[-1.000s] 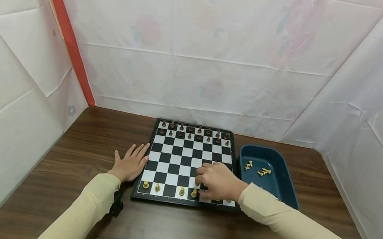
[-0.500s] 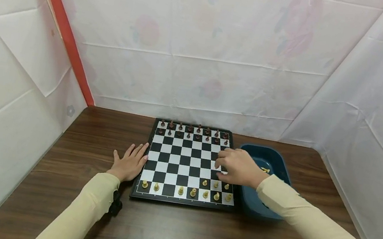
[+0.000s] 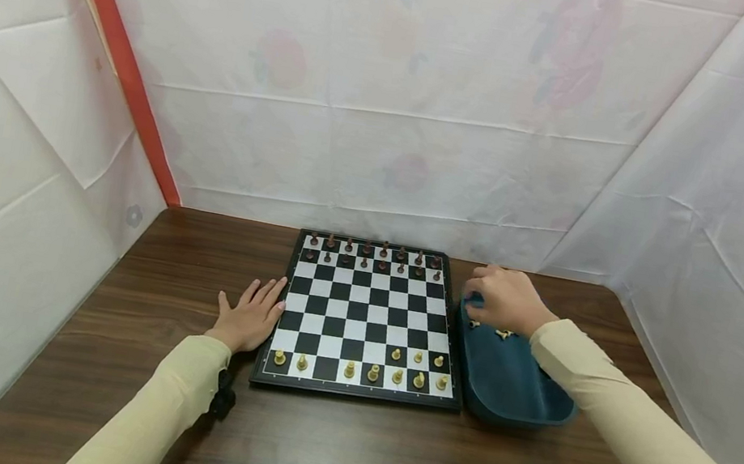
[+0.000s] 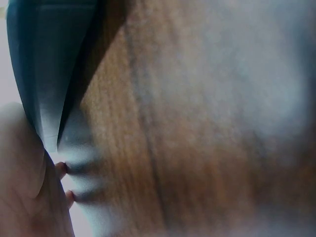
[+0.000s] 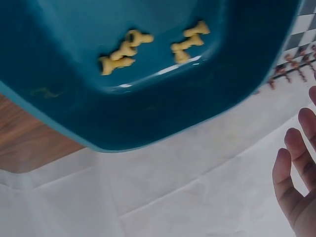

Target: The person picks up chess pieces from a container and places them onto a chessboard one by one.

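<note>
My left hand (image 3: pixel 243 323) lies flat on the table with fingers spread, its fingertips at the left edge of a black-and-white chessboard (image 3: pixel 357 310). Over the far end of a blue tray (image 3: pixel 516 383), to the board's right, is my right hand (image 3: pixel 507 297). Its fingers are loosely bent, and the right wrist view shows nothing between them. Inside the tray lie two small clusters of yellow chess pieces (image 5: pixel 123 52). Several yellow pieces (image 3: pixel 373 373) stand along the board's near row, with a few yellow pawns (image 3: pixel 418 357) ahead of them at the right.
Dark brown chess pieces (image 3: pixel 366 249) fill the board's two far rows. The board and tray stand on a wooden table (image 3: pixel 334 456). White sheeting (image 3: pixel 384 160) hangs behind and on both sides. A black band (image 3: pixel 224 394) circles my left wrist.
My right hand has moved from the board's near right part, across its right edge, to the tray's far end, uncovering yellow pieces there. The left hand has stayed in place.
</note>
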`<state>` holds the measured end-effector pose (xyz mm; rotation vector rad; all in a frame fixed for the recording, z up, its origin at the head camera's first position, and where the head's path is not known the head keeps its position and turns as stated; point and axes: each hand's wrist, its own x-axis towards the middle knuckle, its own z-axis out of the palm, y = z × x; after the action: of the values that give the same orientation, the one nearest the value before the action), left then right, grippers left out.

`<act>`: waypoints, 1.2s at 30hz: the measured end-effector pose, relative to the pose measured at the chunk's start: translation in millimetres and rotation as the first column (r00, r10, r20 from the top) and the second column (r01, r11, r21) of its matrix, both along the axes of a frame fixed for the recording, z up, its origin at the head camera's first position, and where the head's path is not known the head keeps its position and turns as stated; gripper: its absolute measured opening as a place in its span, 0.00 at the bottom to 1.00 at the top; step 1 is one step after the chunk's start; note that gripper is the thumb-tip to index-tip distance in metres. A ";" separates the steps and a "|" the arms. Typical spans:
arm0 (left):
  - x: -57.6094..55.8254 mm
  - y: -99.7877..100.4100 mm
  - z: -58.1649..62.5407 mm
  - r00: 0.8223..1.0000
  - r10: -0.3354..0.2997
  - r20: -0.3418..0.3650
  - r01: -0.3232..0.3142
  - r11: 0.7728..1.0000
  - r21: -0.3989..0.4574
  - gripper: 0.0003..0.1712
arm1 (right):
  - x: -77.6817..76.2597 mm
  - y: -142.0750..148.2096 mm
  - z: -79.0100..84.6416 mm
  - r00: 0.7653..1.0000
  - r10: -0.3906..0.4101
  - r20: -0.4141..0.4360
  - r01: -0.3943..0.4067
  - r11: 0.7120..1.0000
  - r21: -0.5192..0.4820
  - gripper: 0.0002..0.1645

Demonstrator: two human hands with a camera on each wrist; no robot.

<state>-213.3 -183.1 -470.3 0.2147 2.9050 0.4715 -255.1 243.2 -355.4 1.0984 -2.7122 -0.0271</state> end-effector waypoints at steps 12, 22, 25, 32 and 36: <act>-1.3 -0.7 -1.4 1.000 0.005 -0.003 -0.005 1.000 0.005 0.34 | -21.6 23.4 -27.1 0.987 -0.144 0.070 0.137 0.986 0.091 0.05; -1.4 -0.7 -0.8 1.000 0.015 -0.005 -0.015 1.000 0.000 0.34 | -32.2 39.3 -41.0 0.970 -0.215 0.116 0.199 0.970 0.139 0.04; -1.4 -0.5 -0.9 1.000 0.018 -0.006 -0.018 1.000 0.004 0.34 | -34.7 44.5 -45.8 0.968 -0.222 0.116 0.204 0.968 0.149 0.06; -0.9 -0.3 -2.8 1.000 0.029 -0.011 -0.029 1.000 0.004 0.34 | -32.4 52.5 -55.0 0.990 -0.137 0.024 0.130 0.972 0.195 0.22; -0.2 -0.1 -3.5 0.999 0.028 -0.014 -0.028 1.000 0.009 0.34 | -29.9 55.1 -60.6 0.992 -0.119 -0.031 0.123 0.956 0.268 0.18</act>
<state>-213.4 -183.2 -473.8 0.1793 2.9242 0.4893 -285.0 298.3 -416.0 0.9892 -2.8179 -0.4348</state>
